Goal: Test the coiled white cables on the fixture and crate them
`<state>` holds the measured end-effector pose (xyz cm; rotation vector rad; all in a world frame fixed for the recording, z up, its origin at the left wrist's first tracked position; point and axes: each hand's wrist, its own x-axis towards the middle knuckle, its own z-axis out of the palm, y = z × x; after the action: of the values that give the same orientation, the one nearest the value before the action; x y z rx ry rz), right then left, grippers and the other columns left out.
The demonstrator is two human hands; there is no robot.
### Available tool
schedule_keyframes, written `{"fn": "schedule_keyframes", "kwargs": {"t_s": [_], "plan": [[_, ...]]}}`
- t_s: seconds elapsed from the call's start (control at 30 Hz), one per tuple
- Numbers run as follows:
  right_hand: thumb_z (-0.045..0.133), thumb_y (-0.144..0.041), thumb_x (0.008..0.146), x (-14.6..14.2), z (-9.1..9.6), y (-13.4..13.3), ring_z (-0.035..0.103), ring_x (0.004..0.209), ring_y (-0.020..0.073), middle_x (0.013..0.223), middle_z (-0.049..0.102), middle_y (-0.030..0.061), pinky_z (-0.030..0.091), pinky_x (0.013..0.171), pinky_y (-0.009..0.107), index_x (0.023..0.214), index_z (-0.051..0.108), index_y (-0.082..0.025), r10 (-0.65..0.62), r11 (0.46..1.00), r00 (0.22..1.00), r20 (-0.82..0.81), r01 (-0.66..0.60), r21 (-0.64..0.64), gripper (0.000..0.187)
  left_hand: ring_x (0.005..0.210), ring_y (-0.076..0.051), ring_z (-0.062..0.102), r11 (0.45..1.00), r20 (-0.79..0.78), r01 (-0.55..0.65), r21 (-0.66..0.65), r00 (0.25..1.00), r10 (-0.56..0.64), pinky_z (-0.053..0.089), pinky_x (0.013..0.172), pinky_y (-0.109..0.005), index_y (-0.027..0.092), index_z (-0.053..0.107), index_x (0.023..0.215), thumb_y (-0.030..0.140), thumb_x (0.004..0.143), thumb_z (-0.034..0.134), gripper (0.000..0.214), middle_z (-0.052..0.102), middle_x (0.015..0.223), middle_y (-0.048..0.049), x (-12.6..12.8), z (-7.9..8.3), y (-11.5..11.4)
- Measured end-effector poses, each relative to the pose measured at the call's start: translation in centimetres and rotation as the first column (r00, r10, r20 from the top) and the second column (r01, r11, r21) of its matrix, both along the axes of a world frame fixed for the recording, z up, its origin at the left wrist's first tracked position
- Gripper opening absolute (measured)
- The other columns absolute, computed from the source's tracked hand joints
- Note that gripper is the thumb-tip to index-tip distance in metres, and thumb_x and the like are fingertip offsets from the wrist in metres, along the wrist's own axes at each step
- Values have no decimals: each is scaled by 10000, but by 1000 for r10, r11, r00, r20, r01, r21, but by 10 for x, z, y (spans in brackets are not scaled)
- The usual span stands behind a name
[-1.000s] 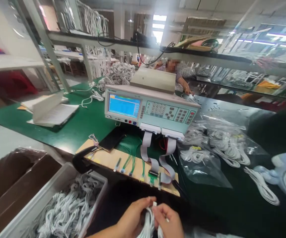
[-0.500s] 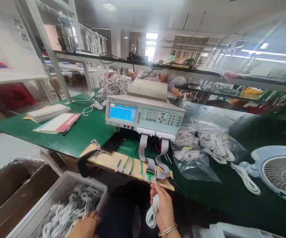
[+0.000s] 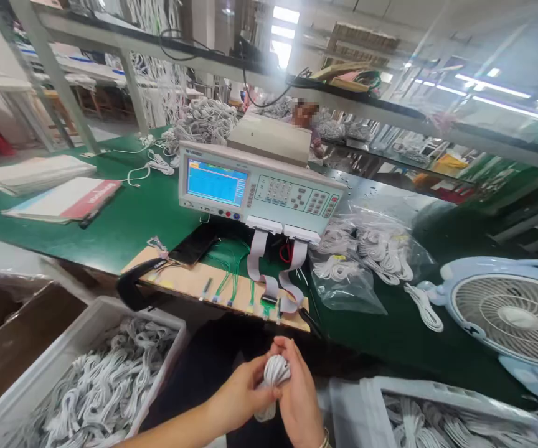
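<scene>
A white cable coiled into a bundle (image 3: 277, 371) sits between my two hands, over my lap and in front of the table edge. My left hand (image 3: 243, 389) comes from the left with its fingers and thumb closed around the coil. Cupped along the other side, my right hand (image 3: 299, 398) wraps its fingers against the same bundle. The lower end of the coil shows below my left fingers; the cable's plugs are hidden. Just beyond my hands is a wooden board (image 3: 185, 283) with small connectors, green wires and a grey ribbon cable (image 3: 259, 252).
A tester with a blue screen (image 3: 217, 183) stands on the green table. White bins of cable coils flank me, one at left (image 3: 180, 342), another at right (image 3: 376, 404). Bagged cables (image 3: 348, 286) and a fan (image 3: 516, 317) are right. A co-worker sits behind the tester.
My left hand has left the left bin and joined my right hand on the cable coil. My right hand has drawn the coil back from the board. The view has shifted, showing the right bin.
</scene>
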<state>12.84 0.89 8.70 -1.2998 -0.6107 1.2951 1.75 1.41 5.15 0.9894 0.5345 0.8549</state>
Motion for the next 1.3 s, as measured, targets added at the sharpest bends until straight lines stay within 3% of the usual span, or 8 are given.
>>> {"fn": "schedule_keyframes", "kwargs": {"t_s": [0.2,0.4,0.53,0.67,0.8,0.9,1.1,1.3], "plan": [[636,-353,671,21,-17,5,564,782,187,925,608,61,466,671,262,985,556,-179,124,989,828,546,-146,-4,369,866,-196,556,990,-57,-98,-99,994,93,412,810,-302,121,565,928,199,712,548,231,627,874,-64,2,-9,10],[587,-371,702,22,-26,8,563,593,157,705,641,42,440,503,230,868,604,-158,185,981,831,525,-184,-55,271,892,-187,548,958,-141,-270,-91,956,257,409,807,-279,150,470,993,101,647,538,356,592,945,-79,2,-21,13],[580,-334,687,25,-30,5,375,316,51,422,522,-50,218,286,144,648,531,-171,282,958,850,446,-221,-183,174,868,-166,539,953,-271,-302,15,916,294,407,781,-278,210,370,1143,111,689,457,473,566,980,-54,-6,-14,9],[504,-400,741,26,-28,-1,251,222,23,332,465,-77,108,252,129,642,466,-185,400,902,899,180,-352,-250,241,998,-196,471,971,-364,-200,129,901,234,371,851,-294,192,577,836,186,718,461,166,497,1138,-53,-12,-1,1],[457,-516,759,25,-24,-3,290,269,23,398,460,-64,185,270,130,711,515,-153,344,934,931,125,-324,-153,371,825,-169,525,977,-285,-190,101,935,212,440,675,-251,168,541,712,353,695,557,187,542,989,-59,-6,6,-1],[514,-485,738,22,-18,-5,401,351,64,503,525,-32,295,320,163,904,548,-157,369,928,875,313,-364,-77,369,584,-144,517,962,-278,-245,-118,939,204,415,455,-242,188,484,764,476,723,467,291,529,717,-9,4,6,2],[535,-410,730,12,-9,-13,588,794,242,863,654,77,440,741,319,826,610,-241,-124,930,588,800,-212,300,209,478,-89,403,861,-110,-328,-388,944,311,344,482,-226,188,401,622,479,642,527,318,396,523,66,19,3,18],[592,-480,659,25,-8,16,475,420,133,534,592,8,393,428,239,865,605,-171,174,978,821,543,-209,3,371,545,-90,379,932,-365,-362,-18,870,330,297,530,-213,163,460,577,240,603,539,113,416,561,48,9,-1,36]]}}
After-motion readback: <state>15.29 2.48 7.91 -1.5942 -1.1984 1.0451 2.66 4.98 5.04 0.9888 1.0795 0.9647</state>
